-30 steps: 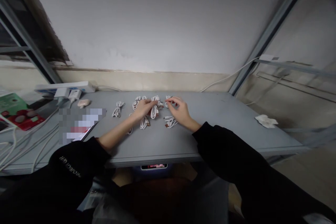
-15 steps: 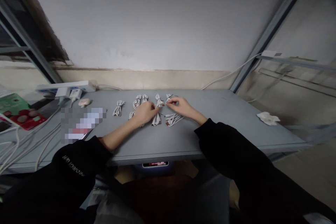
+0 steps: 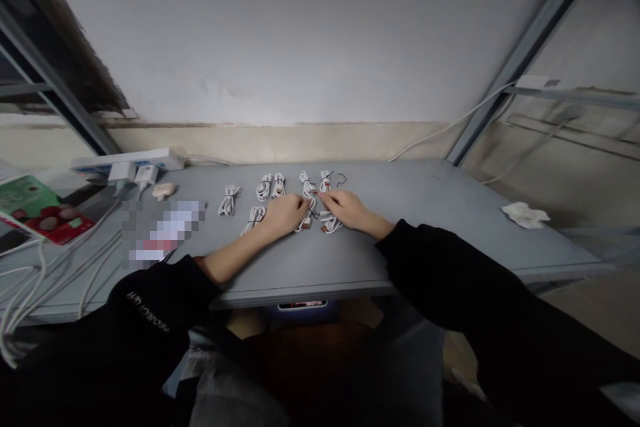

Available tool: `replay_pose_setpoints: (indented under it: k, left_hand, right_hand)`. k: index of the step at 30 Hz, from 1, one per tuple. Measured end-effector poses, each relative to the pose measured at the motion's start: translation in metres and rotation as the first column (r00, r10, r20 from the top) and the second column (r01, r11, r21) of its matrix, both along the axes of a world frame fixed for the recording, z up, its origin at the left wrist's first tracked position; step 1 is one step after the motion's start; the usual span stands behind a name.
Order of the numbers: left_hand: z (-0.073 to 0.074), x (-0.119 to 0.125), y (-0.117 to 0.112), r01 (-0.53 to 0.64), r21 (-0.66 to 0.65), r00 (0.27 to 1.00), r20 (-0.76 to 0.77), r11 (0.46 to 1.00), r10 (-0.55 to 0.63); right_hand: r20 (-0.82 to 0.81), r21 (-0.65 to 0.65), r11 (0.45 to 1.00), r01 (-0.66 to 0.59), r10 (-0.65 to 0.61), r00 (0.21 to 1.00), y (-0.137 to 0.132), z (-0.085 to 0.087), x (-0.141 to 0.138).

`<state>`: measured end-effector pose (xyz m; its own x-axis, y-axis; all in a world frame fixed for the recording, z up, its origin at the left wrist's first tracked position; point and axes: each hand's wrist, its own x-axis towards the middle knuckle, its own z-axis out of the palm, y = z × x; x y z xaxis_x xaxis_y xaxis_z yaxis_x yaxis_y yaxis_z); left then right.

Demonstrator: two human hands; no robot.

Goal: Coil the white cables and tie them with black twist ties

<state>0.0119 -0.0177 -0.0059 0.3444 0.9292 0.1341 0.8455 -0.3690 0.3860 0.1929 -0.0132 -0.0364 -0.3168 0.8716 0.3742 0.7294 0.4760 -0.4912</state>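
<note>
right hand (image 3: pixel 347 209) has slid down onto a coiled white cable (image 3: pixel 330 222); left hand (image 3: pixel 284 215) rests beside it. both half-curled, hold unclear. risk: thin dark wire tie (image 3: pixel 341 179) at 12 o'clock snags if coils drag.

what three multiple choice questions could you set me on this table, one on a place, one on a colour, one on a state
1. Where does the crumpled tissue lie?
A at the table's left end
B on the right part of the grey table
C on the floor

2. What colour are the coiled cables?
A red
B black
C white

3. How do the left hand and right hand stand?
A both down among the cables
B both lifted clear of the table
C one under the table

1: B, it lies on the tabletop, right of the cables.
2: C, the coils show white.
3: A, both hands are low over the tabletop at the cables.
</note>
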Motion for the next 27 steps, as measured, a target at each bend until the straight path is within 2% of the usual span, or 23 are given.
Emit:
replay_pose_setpoints:
  k: [5,12,16,22,27]
  left_hand:
    - [-0.0025,0.0013,0.0003,-0.024,0.002,0.997,-0.069,1.000,0.024]
    - [-0.0029,0.0023,-0.0011,-0.031,0.000,0.996,-0.079,1.000,0.031]
    - [-0.0024,0.0020,-0.0011,-0.015,0.012,0.992,-0.123,1.000,0.016]
    - [-0.0009,0.0000,-0.0020,0.002,0.058,0.991,-0.134,0.998,0.006]
    - [0.0009,-0.0019,0.0011,0.013,0.156,1.000,-0.010,0.988,-0.012]
  right_hand:
    - [0.077,-0.079,0.992,0.100,-0.094,0.993,-0.0024,0.0003,-0.0012]
    - [0.198,-0.019,0.985,0.169,-0.162,0.967,0.0003,-0.0013,-0.0010]
    - [0.231,-0.002,0.985,0.174,-0.169,0.958,0.0018,0.0004,0.0017]
    - [0.250,-0.043,0.986,0.159,-0.143,0.958,0.0016,0.0054,0.0024]
    - [0.239,-0.073,0.990,0.123,-0.102,0.966,0.0012,0.0070,0.0022]
